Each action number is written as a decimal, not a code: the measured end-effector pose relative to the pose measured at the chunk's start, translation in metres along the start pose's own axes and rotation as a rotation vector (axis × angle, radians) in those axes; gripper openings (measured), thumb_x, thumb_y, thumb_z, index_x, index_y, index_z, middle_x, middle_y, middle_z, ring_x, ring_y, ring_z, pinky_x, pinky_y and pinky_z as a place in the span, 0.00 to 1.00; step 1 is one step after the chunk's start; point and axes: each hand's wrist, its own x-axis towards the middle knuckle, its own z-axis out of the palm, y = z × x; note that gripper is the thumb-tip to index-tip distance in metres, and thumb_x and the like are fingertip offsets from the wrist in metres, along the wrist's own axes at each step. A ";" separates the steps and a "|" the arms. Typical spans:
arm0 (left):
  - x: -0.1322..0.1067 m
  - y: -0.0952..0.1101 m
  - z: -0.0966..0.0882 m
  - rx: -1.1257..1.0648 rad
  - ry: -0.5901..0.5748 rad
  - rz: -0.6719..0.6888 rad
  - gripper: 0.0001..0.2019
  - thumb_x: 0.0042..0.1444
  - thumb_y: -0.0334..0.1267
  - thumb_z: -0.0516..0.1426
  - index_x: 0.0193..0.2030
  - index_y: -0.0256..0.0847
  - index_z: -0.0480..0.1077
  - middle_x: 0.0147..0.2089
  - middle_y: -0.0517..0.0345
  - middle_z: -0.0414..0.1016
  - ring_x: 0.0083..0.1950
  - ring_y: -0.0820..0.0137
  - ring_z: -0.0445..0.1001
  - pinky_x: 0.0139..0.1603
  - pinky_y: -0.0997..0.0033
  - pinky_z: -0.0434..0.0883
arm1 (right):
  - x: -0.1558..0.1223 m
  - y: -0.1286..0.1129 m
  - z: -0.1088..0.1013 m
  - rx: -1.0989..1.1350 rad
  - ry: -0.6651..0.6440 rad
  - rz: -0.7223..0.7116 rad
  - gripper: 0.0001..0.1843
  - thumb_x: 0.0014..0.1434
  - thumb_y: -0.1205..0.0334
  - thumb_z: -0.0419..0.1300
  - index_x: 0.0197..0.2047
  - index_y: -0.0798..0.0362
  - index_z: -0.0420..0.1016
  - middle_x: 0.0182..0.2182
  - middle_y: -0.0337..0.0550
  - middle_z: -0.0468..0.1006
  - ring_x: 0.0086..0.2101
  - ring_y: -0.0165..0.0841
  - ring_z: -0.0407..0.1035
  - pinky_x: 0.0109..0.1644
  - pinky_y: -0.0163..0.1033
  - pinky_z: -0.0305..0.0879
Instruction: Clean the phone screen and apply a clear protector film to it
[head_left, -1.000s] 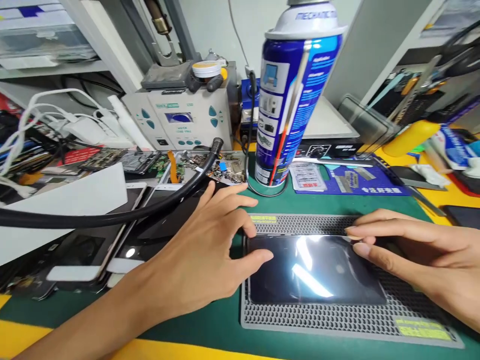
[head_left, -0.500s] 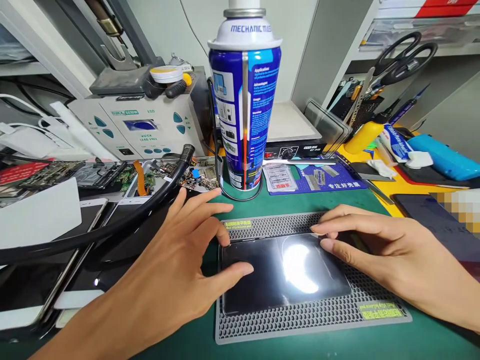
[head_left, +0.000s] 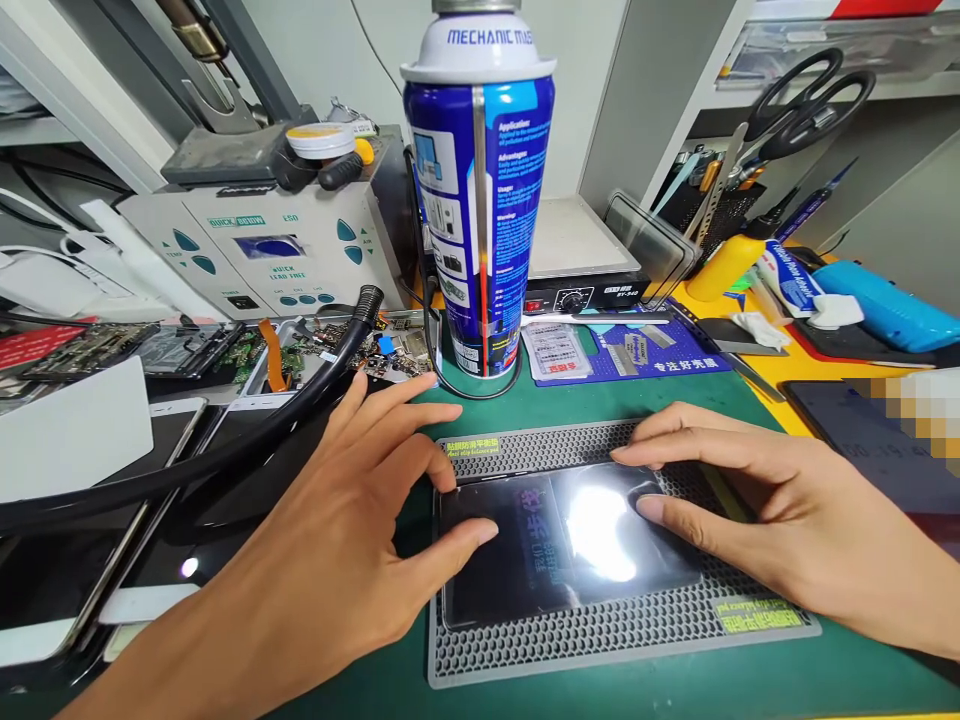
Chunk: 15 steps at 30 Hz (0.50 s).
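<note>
A black phone [head_left: 540, 545] lies screen up on a grey perforated anti-slip mat [head_left: 600, 630], with a bright glare on its glass. My left hand [head_left: 360, 520] rests at the phone's left end, fingers spread, thumb on the glass and a fingertip on the upper left corner. My right hand [head_left: 750, 490] reaches in from the right, fingers stretched out, thumb tip pressing on the glass and the index finger along the far edge. Neither hand holds anything.
A tall blue spray can [head_left: 480, 190] stands just behind the mat. A thick black hose [head_left: 225, 455] crosses the left side over phones and circuit boards [head_left: 187, 350]. A rework station [head_left: 262, 250], a hot plate [head_left: 577, 255], scissors [head_left: 802, 100] and tools lie beyond.
The view swung right and steadied. Both hands stayed on the phone; the right thumb slid a little left across the glass, and faint text now shows on the screen.
</note>
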 end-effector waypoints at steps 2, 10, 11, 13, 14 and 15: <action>0.000 0.000 0.000 -0.002 0.006 -0.002 0.11 0.67 0.47 0.60 0.42 0.49 0.60 0.62 0.51 0.74 0.76 0.55 0.63 0.83 0.32 0.45 | -0.001 0.001 0.000 -0.001 -0.014 0.011 0.09 0.63 0.53 0.70 0.48 0.31 0.86 0.45 0.35 0.85 0.45 0.33 0.80 0.44 0.32 0.77; 0.002 0.001 -0.004 0.044 -0.064 -0.018 0.09 0.64 0.44 0.60 0.43 0.49 0.62 0.67 0.49 0.71 0.77 0.53 0.62 0.80 0.26 0.52 | 0.000 0.001 0.001 0.058 -0.017 0.022 0.08 0.64 0.51 0.70 0.46 0.34 0.87 0.44 0.39 0.83 0.41 0.33 0.80 0.43 0.33 0.77; 0.002 0.001 -0.005 0.042 -0.078 -0.016 0.09 0.64 0.43 0.60 0.43 0.49 0.62 0.67 0.48 0.70 0.77 0.52 0.62 0.79 0.24 0.52 | 0.001 0.001 0.002 0.061 -0.016 0.022 0.08 0.64 0.50 0.69 0.46 0.34 0.87 0.44 0.39 0.83 0.41 0.33 0.80 0.44 0.33 0.78; 0.002 0.001 -0.006 0.035 -0.096 -0.010 0.09 0.62 0.42 0.59 0.44 0.49 0.62 0.67 0.46 0.70 0.77 0.50 0.61 0.78 0.21 0.52 | 0.000 0.001 0.002 0.052 -0.017 0.019 0.09 0.64 0.50 0.69 0.47 0.34 0.87 0.44 0.39 0.84 0.43 0.35 0.81 0.46 0.34 0.78; 0.003 0.002 -0.006 0.034 -0.101 -0.010 0.09 0.62 0.40 0.59 0.44 0.49 0.62 0.67 0.46 0.70 0.77 0.50 0.60 0.78 0.20 0.52 | 0.000 0.002 0.002 0.042 -0.014 0.014 0.09 0.64 0.49 0.69 0.48 0.33 0.87 0.44 0.39 0.84 0.44 0.35 0.81 0.46 0.34 0.79; 0.003 0.002 -0.007 0.036 -0.106 -0.013 0.09 0.61 0.39 0.59 0.45 0.49 0.62 0.67 0.46 0.70 0.78 0.50 0.60 0.78 0.20 0.52 | -0.001 0.004 0.003 0.030 -0.012 0.010 0.10 0.64 0.48 0.69 0.48 0.32 0.86 0.44 0.38 0.85 0.46 0.36 0.81 0.46 0.34 0.79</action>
